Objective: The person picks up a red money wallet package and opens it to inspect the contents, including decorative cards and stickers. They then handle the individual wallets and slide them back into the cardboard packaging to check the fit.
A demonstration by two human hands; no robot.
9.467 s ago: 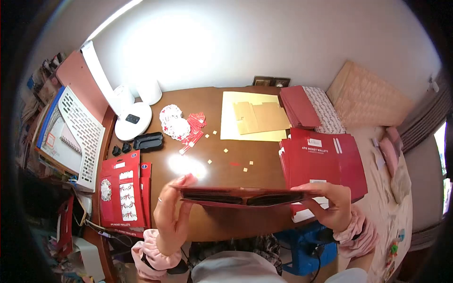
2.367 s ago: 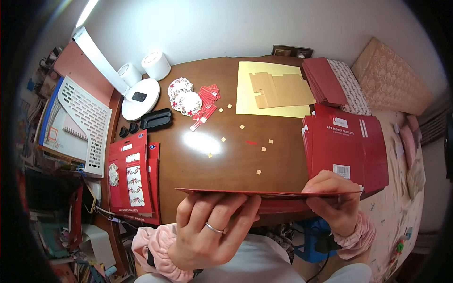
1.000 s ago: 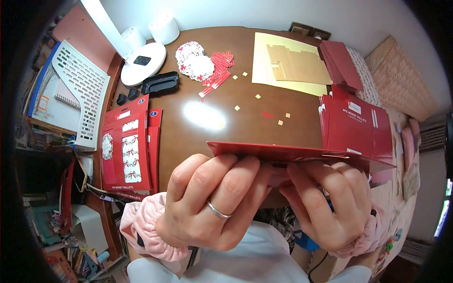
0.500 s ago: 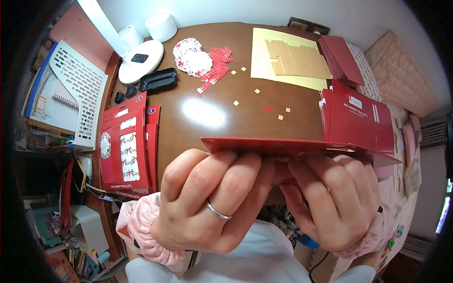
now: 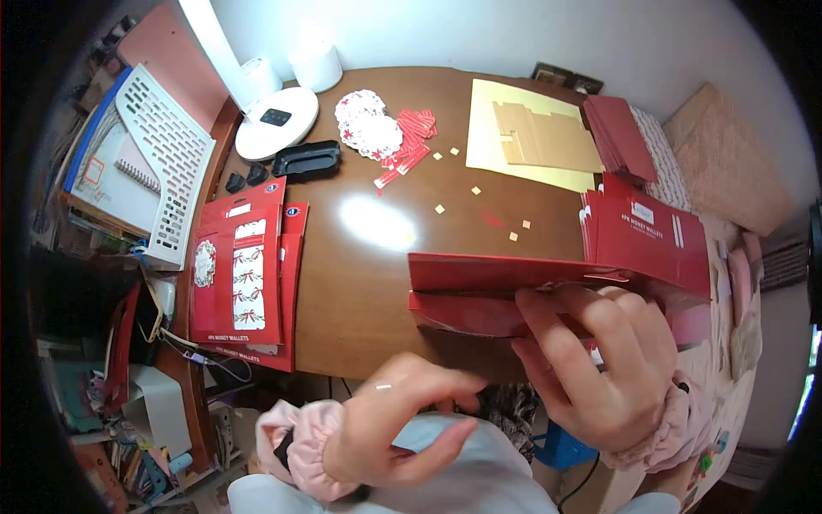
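Observation:
My right hand (image 5: 599, 368) grips a folded red cardboard sleeve (image 5: 479, 272) by its near edge, thumb below and fingers above. The sleeve is seen edge-on, its two panels parted at the left end. Lower down, in front of the table edge, my left hand (image 5: 407, 420) is free of it, thumb and fingers apart and slightly blurred, with nothing visible in it. Beyond the sleeve lie several small yellowish squares (image 5: 476, 190) on the brown table (image 5: 342, 300).
At left are red money wallet packs (image 5: 218, 300), a black tray (image 5: 306, 161) and a white lamp (image 5: 276, 128). White paper doilies (image 5: 368, 124) and red strips (image 5: 415, 133) lie at the back. Yellow sheets (image 5: 479, 146) and more red sleeves (image 5: 646, 244) sit at right.
My left hand has let go of the red sleeve and dropped down toward my lap. The sleeve's left end has come apart into two panels, while my right hand keeps its grip.

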